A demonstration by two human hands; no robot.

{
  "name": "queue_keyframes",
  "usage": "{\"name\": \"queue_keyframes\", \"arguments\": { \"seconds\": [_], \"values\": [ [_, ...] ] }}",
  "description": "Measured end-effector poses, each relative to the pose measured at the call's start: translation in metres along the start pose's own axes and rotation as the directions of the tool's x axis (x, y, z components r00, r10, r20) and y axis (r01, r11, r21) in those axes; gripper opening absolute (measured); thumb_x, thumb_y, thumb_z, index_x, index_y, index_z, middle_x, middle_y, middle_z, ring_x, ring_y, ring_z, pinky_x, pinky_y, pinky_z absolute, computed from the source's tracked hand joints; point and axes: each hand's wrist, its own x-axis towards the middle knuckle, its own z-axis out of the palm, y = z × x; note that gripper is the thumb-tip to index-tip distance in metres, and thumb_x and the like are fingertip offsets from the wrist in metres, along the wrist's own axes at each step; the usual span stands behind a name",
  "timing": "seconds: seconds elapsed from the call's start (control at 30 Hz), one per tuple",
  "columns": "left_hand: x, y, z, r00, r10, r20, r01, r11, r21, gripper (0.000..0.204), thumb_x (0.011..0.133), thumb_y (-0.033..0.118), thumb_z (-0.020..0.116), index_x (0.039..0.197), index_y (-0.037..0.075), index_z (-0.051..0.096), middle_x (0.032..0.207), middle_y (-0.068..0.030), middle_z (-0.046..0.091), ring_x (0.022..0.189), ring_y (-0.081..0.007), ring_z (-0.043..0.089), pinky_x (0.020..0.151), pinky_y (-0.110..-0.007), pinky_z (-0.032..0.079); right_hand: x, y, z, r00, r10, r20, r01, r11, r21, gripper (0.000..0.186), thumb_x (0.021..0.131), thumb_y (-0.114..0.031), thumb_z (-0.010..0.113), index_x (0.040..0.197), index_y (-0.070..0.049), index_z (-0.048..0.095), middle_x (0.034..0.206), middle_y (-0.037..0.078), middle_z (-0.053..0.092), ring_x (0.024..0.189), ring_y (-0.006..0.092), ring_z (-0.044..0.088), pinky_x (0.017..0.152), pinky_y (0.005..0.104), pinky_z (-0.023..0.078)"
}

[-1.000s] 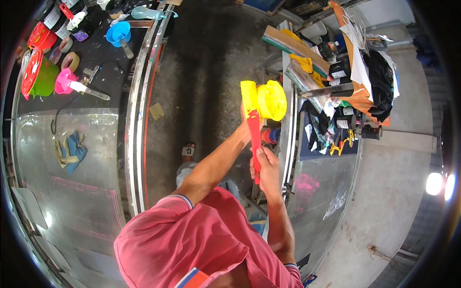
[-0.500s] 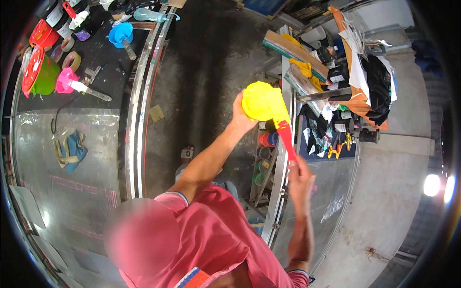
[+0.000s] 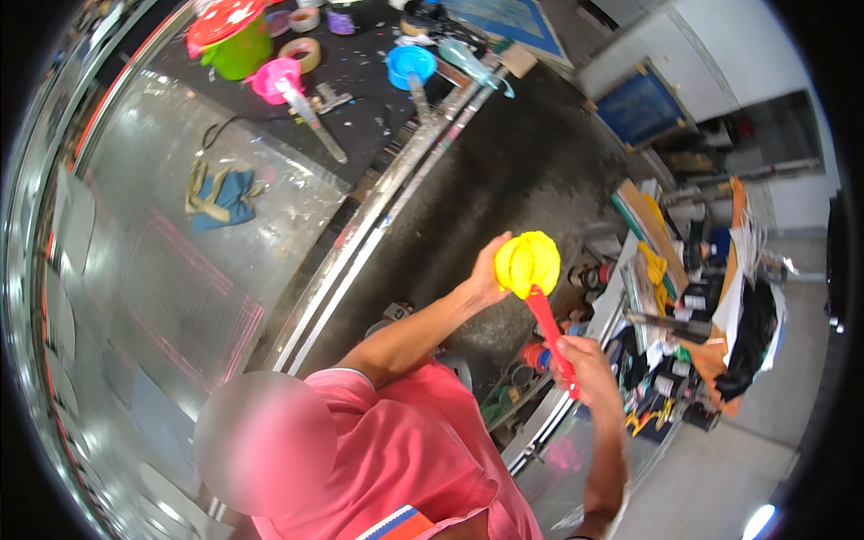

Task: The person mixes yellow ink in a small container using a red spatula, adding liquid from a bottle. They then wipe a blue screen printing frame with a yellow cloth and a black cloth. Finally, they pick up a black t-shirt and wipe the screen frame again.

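Note:
My left hand (image 3: 489, 270) is closed around the side of a round tub of thick yellow paste (image 3: 538, 255), held out over the gap between two long tables. The paste fills the tub to its top, and the tub's wall is mostly hidden. In my right hand (image 3: 589, 367) is the handle of a red spatula (image 3: 545, 326). Its blade end is sunk in the yellow paste at the tub's near edge, so the tip cannot be seen.
On the left table stand a green bucket (image 3: 238, 52), a pink cup (image 3: 267, 79), a blue bowl (image 3: 408, 61) and a blue cloth bundle (image 3: 236, 200). A metal rail (image 3: 396, 191) edges that table. Boards, cloths and jars crowd the right table; a black cloth (image 3: 754, 346) lies among them.
The view has turned, and the table things now sit further right. The spatula's blade, raised beside the tub with paste trailing before, is now down in the paste. Both hands keep their hold.

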Motion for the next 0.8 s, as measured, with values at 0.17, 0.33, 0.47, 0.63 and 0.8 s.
{"name": "queue_keyframes", "arguments": {
  "seconds": [0.17, 0.33, 0.47, 0.63, 0.8],
  "values": [
    [-0.043, 0.097, -0.011, 0.908, 0.385, -0.163, -0.376, 0.923, 0.082, 0.052, 0.1, 0.047, 0.048, 0.127, 0.004, 0.061, 0.125, -0.0158, 0.067, 0.116, -0.0329, 0.064, 0.104, -0.05, 0.049, 0.052, -0.045, 0.056, 0.921, -0.183, 0.343, 0.126, 0.975, 0.181, 0.039, 0.101, -0.019, 0.059, 0.134, 0.0, 0.054, 0.087, 0.008, 0.065, 0.067, 0.0154, 0.064, 0.056, 0.0274, 0.051],
    [-0.048, 0.197, 0.001, 0.668, 0.728, -0.152, -0.694, 0.684, 0.226, 0.062, 0.106, 0.054, 0.034, 0.137, 0.003, 0.054, 0.135, -0.0168, 0.062, 0.125, -0.0344, 0.059, 0.108, -0.052, 0.045, 0.138, -0.104, 0.11, 0.781, -0.338, 0.525, 0.254, 0.94, 0.227, 0.038, 0.099, -0.015, 0.058, 0.134, 0.0, 0.054, 0.088, 0.007, 0.065, 0.068, 0.0142, 0.064, 0.056, 0.0266, 0.051],
    [-0.043, 0.276, 0.011, 0.574, 0.794, -0.199, -0.788, 0.602, 0.129, 0.084, 0.098, 0.074, 0.028, 0.138, 0.004, 0.052, 0.134, -0.0189, 0.061, 0.121, -0.0365, 0.06, 0.1, -0.055, 0.049, 0.178, -0.164, 0.197, 0.76, -0.399, 0.512, 0.296, 0.915, 0.275, 0.022, 0.099, -0.012, 0.053, 0.117, 0.0, 0.059, 0.086, 0.006, 0.065, 0.07, 0.0143, 0.065, 0.057, 0.0275, 0.052],
    [-0.077, 0.241, -0.012, 0.287, 0.894, -0.344, -0.812, 0.417, 0.408, 0.092, 0.095, 0.078, 0.029, 0.145, 0.004, 0.047, 0.139, -0.0204, 0.053, 0.131, -0.0358, 0.048, 0.105, -0.059, 0.041, 0.287, -0.192, 0.267, 0.786, -0.432, 0.443, 0.268, 0.883, 0.386, 0.034, 0.1, -0.009, 0.051, 0.134, -0.003, 0.045, 0.109, 0.011, 0.062, 0.087, 0.0191, 0.067, 0.064, 0.0334, 0.059],
    [-0.129, 0.165, 0.03, 0.378, 0.925, -0.032, -0.912, 0.378, 0.162, 0.093, 0.095, 0.079, 0.024, 0.151, 0.007, 0.043, 0.154, -0.0224, 0.041, 0.142, -0.0389, 0.04, 0.115, -0.062, 0.031, 0.307, -0.185, 0.242, 0.665, -0.36, 0.654, 0.166, 0.926, 0.34, 0.045, 0.104, -0.035, 0.055, 0.134, -0.003, 0.048, 0.11, 0.012, 0.065, 0.095, 0.0202, 0.069, 0.073, 0.0356, 0.06]
  ]
}}
